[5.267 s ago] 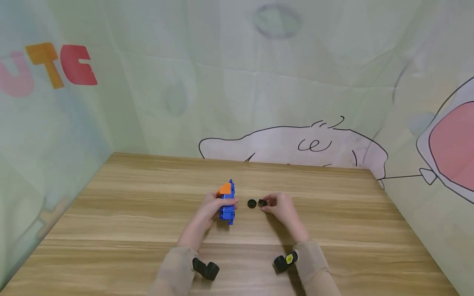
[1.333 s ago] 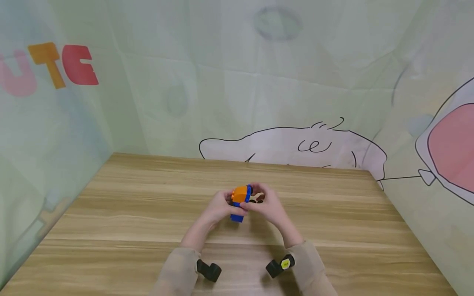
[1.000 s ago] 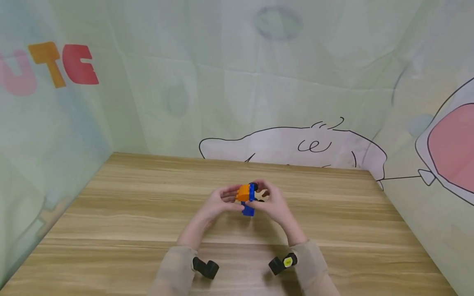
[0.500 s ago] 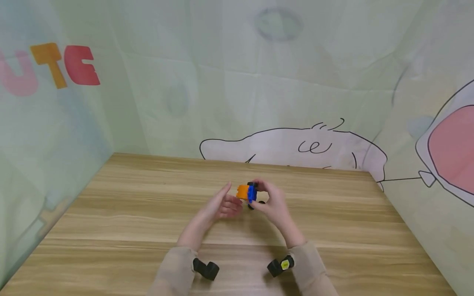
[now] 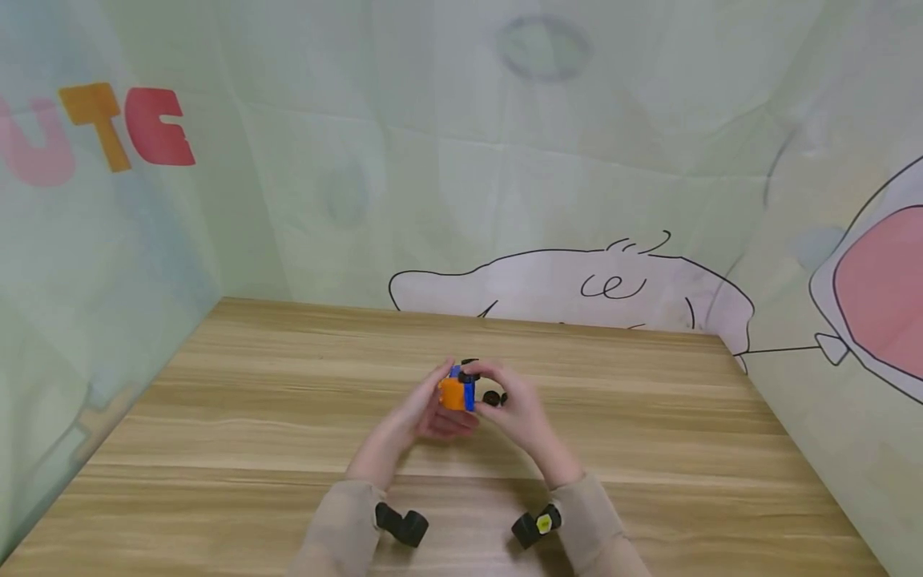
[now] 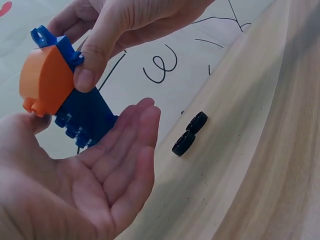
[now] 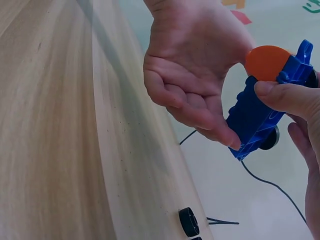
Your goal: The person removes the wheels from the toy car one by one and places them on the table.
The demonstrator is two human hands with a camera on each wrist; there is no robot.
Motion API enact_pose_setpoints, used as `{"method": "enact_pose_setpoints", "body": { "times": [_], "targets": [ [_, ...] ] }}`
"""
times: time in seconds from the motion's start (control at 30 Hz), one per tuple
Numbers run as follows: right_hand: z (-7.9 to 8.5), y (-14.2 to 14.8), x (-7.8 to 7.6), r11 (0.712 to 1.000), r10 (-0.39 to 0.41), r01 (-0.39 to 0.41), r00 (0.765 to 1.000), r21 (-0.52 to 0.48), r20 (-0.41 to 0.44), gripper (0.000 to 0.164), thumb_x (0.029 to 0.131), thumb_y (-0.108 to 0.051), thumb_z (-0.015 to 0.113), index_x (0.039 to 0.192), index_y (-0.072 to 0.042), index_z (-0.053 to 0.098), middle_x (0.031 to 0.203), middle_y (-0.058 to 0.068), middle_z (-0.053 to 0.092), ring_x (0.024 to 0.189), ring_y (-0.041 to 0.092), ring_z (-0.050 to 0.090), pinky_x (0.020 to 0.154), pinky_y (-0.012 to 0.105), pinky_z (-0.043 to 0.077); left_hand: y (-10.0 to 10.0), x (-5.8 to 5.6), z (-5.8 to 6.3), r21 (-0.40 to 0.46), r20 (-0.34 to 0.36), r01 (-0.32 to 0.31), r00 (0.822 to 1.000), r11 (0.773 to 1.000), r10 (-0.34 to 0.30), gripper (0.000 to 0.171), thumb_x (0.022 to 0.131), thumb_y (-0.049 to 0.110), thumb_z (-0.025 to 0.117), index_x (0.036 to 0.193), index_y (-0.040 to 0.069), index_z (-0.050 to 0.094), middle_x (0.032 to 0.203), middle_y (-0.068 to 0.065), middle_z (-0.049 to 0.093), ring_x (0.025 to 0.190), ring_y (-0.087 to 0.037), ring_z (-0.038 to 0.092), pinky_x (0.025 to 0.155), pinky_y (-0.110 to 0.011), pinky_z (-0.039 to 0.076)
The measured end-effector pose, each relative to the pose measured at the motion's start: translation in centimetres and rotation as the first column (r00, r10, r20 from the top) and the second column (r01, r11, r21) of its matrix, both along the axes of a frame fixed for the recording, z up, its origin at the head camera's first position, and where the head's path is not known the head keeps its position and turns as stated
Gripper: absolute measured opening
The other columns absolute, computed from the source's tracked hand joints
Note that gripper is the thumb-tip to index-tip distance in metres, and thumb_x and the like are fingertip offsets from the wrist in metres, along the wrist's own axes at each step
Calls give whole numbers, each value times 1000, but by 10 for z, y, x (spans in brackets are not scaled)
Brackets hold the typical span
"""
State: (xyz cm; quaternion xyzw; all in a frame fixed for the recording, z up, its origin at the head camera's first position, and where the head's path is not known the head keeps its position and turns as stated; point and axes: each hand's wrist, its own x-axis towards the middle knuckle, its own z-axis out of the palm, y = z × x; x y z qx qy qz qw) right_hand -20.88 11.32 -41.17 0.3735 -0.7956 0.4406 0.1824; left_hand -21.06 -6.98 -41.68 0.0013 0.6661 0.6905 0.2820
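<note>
A toy vehicle [image 5: 453,393] of building blocks has an orange curved block [image 6: 45,82] on a long blue studded base [image 7: 255,112]. My right hand [image 5: 515,405] grips the base near the orange end, its thumb on one side. A black wheel [image 7: 270,138] shows on the base's underside. My left hand [image 6: 95,190] is spread palm up under the tilted toy, its thumb close to the orange block and its fingertips at the base's other end. Past the right hand, two loose black wheels [image 6: 183,143] are on the table, partly covered in the head view.
The wood-grain table [image 5: 649,449] extends around the hands. A printed cloth [image 5: 324,160] hangs behind it and on both sides. Each sleeved wrist bears a black camera [image 5: 401,525].
The left hand, which gripped the toy earlier, has let go and spread its fingers. The right hand has gone from a loose wheel to the toy, then turned it and moved it left.
</note>
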Motion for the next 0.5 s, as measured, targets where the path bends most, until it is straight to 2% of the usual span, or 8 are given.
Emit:
{"method": "enact_pose_setpoints", "body": {
  "times": [0.17, 0.27, 0.37, 0.5],
  "targets": [
    [0, -3, 2, 1000, 20, -19, 1000, 17, -3, 42, 73, 14, 76, 110, 0, 64, 112, 16, 70, 108, 32, 65, 97, 40, 52, -1, 0, 0, 54, 0, -30, 1000, 998, 30, 72, 98, 60, 34, 135, 0, 49, 98, -6, 75, 89, -29, 73, 87, -40, 52],
    [-1, -4, 2, 999, 23, -23, 1000, 23, -19, 41, 70, 14, 78, 107, 1, 65, 108, 16, 71, 106, 32, 66, 95, 38, 53, 0, -1, 0, 81, 7, -74, 997, 994, 74, 65, 99, 52, 40, 141, 2, 41, 106, -3, 71, 86, -22, 71, 91, -43, 51],
    [-2, -5, 1, 999, 34, -33, 999, 25, -42, 41, 69, 14, 79, 105, 1, 65, 105, 15, 71, 105, 31, 66, 95, 37, 54, 2, -1, 1, 80, 12, -120, 993, 990, 119, 64, 98, 48, 41, 142, 1, 40, 115, -8, 65, 89, -17, 64, 90, -41, 49],
    [-3, -5, 0, 998, 55, -53, 996, 29, -66, 39, 70, 14, 78, 104, 1, 65, 104, 14, 71, 105, 32, 67, 95, 38, 53, 4, -1, 1, 72, 6, -152, 988, 986, 151, 65, 98, 46, 41, 143, -1, 38, 130, -18, 55, 100, -22, 59, 88, -39, 47]
  ]
}}
